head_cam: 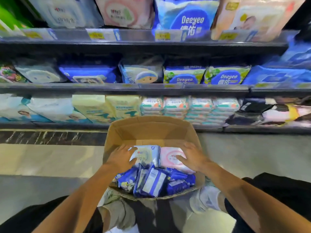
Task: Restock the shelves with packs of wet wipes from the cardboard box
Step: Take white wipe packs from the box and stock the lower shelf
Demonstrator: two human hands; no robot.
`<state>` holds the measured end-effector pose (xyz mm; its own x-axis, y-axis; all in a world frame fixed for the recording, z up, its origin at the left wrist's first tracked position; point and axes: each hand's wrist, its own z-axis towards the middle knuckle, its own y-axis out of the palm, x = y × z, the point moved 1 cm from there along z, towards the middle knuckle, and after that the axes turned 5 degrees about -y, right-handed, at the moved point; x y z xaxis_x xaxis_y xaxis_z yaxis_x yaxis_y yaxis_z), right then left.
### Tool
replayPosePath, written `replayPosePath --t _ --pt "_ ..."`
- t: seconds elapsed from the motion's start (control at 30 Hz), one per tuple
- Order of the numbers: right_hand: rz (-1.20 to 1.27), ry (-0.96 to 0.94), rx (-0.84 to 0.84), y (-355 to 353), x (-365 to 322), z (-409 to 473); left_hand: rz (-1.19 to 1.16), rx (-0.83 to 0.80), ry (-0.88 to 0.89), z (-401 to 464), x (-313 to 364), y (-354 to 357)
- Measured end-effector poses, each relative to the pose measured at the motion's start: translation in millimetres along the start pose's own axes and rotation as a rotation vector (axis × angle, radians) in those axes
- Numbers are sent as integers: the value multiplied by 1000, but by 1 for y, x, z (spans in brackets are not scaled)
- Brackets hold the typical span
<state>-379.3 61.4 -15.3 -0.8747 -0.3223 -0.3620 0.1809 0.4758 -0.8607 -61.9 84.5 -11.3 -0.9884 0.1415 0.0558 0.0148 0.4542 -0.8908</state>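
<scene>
Open cardboard box (152,130) on the floor just before the bottom shelf (70,126), far flap raised toward the stock. Inside, against the box's far wall, two packs side by side and touching: a blue-white pack of wet wipes (148,155) toward the left, a pink pack of wet wipes (171,156) toward the right. Along the near edge, a jumble of dark blue packs (154,182), tilted and overlapping. Left hand (122,158) inside the box at its left wall, fingers spread and fairly straight, touching the left edge of the blue-white pack, nothing clasped. Right hand (192,157) laid flat across the pink pack, fingers splayed and extended, pressing on top rather than curled around. Above, three shelf levels of wipes and tissue packs: stacked small white-and-teal packs (190,108) at the bottom shelf's middle, Deeyeo packs (207,75) along the middle shelf (117,89), larger packs with yellow price tags (162,35) along the top shelf's front edge. Motion blur throughout; fine print unreadable.
</scene>
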Motion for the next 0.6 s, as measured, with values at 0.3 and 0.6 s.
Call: replayPosePath --t 0.3,0.6 --pt "235 540 -137 48 11 21 -321 -273 -461 47 -13 54" --pt "610 863 36 72 -3 33 -710 -442 -619 81 -27 67"
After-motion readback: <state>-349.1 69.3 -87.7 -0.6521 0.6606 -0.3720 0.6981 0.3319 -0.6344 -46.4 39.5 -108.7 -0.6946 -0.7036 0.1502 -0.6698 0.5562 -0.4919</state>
